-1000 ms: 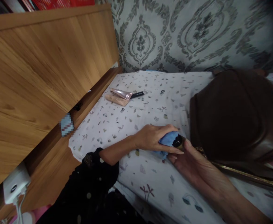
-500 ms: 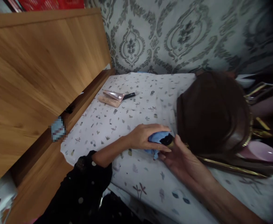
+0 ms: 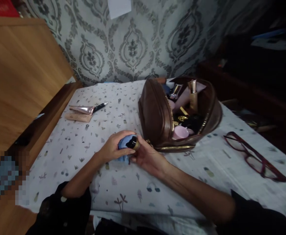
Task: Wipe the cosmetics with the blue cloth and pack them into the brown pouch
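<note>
My left hand is wrapped round a blue cloth, pressing it on a small rounded black container with a gold-toned end. The fingers of my right hand grip that container from the other side, near its gold end. Some of the cloth hangs below my left fingers, and much of the container is hidden by cloth and hands. Just beyond my right hand stands a brown makeup bag, unzipped, with pink, gold and black cosmetics inside.
Left of the bag lie a rose-gold tube, a beige tube and a black pen-like stick on the patterned cloth. Glasses rest at the right. A wooden panel borders the left side; a patterned wall stands behind.
The view has swung to the right, so the bag's inside and the glasses now show. Both hands keep their grip on the cloth and container, with little visible change between them.
</note>
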Available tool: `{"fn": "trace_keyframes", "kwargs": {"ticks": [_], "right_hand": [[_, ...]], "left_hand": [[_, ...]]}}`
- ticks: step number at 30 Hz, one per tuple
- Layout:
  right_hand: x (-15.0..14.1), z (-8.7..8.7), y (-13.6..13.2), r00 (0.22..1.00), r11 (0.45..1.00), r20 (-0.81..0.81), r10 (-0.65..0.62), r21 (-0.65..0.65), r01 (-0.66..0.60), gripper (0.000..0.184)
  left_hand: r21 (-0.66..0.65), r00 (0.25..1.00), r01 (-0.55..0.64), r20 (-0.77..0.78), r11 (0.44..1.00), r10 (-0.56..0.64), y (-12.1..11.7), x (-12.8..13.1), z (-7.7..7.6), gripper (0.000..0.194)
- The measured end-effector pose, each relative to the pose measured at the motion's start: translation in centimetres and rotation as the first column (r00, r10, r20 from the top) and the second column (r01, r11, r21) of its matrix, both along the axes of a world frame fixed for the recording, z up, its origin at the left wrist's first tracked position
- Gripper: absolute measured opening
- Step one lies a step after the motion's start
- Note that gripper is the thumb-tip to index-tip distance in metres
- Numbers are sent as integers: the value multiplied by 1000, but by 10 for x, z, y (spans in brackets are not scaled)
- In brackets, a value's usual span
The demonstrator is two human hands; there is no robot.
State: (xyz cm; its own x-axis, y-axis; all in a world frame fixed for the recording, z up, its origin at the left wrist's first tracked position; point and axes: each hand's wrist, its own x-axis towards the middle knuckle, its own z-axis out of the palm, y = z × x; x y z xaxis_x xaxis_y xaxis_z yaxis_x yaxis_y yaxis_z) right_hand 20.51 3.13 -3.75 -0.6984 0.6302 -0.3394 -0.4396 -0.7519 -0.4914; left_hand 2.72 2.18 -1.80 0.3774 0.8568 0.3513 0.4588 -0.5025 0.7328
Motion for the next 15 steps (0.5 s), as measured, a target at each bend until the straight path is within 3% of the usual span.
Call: {"fn": "trace_keyframes", "kwargs": {"ticks": [5,15], "right_hand": [[0,-1,-2,1000,999,3,-22,48,21,48],[0,-3,0,999,993,24,26,110,-29,56]], "left_hand": [[-98,997,-78,-21,992,77,-2,3,4,61],[-202,996,-79,24,976,85,-6,0,8,58]]}}
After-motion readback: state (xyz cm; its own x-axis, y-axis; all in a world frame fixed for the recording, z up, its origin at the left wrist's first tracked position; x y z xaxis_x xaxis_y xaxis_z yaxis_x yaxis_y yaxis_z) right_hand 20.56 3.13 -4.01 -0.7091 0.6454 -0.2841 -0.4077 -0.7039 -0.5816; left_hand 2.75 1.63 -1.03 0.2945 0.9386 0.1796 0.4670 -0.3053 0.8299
